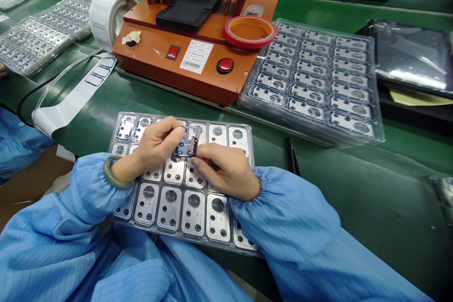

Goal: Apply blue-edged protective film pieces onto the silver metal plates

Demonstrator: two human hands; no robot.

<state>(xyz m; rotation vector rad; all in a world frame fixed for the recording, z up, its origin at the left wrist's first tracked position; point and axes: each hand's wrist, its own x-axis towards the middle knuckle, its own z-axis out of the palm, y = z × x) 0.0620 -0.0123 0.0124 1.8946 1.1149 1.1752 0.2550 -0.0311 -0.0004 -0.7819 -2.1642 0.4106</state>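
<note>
Pinching metal pc (186,147) w/ L-hand (154,147), R-hand (226,171)

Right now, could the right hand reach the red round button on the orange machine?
Probably yes: the right hand is on a small blue-edged part over the tray, and only the tray's far rim and green mat lie before the red button.

Blue striped cleanroom sleeves (290,212) with gathered cuffs (257,184), and a green wrist bangle (113,173).

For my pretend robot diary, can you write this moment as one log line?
left hand: pinching blue-edged metal part | right hand: beside that part | below: clear plastic tray of metal plates
</note>
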